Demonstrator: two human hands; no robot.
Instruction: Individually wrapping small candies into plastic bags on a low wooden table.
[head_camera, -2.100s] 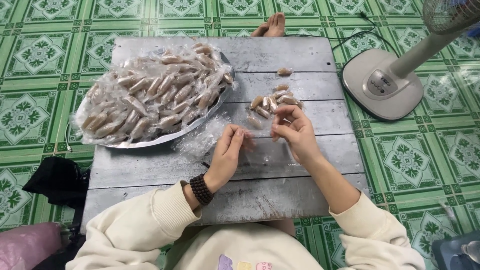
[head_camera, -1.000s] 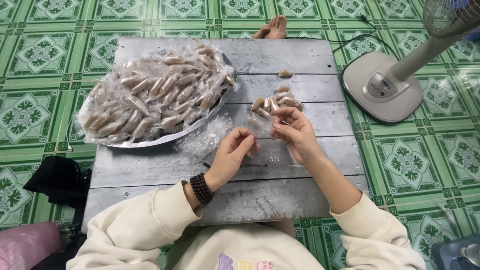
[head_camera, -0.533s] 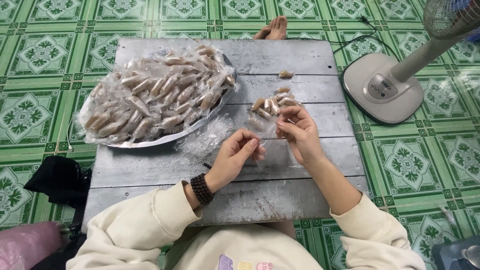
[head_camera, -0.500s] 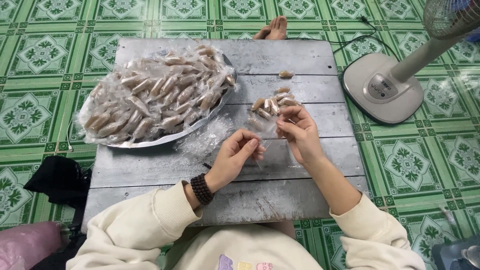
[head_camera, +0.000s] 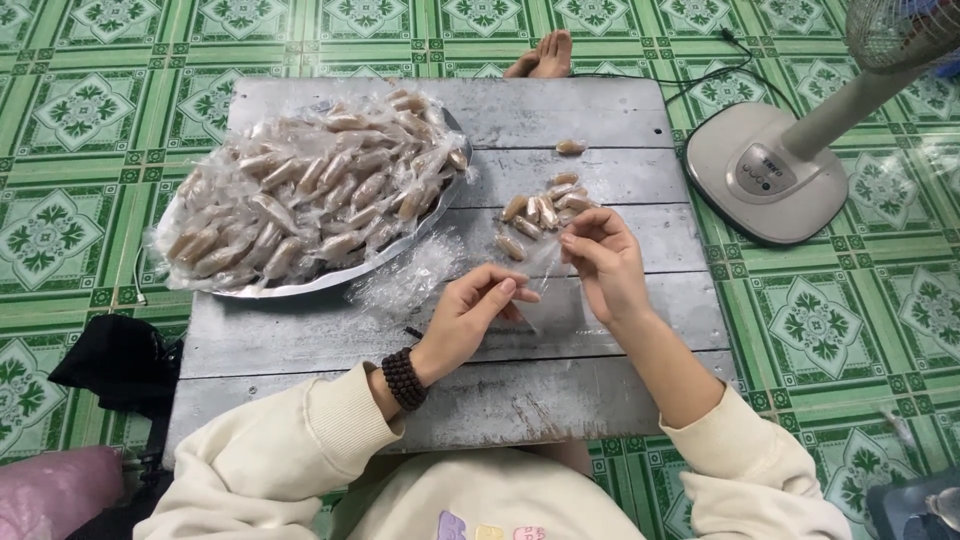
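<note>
The left hand (head_camera: 470, 320) has slid right — closer under the right hand (head_camera: 600, 262).

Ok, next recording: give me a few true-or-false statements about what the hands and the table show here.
1. Both hands pinch a clear plastic wrapper between them. True: the left hand and right hand each grip it with their fingers.
2. The metal tray holds only loose, unwrapped pieces. False: it is heaped with wrapped candies.
3. A small pile of brown pieces lies on the wooden table just beyond the right hand. True.
4. The fan base stands on the table. False: it stands on the green tiled floor, beside the table.
5. The beaded bracelet is on the right wrist. False: it is on the left wrist.
</note>
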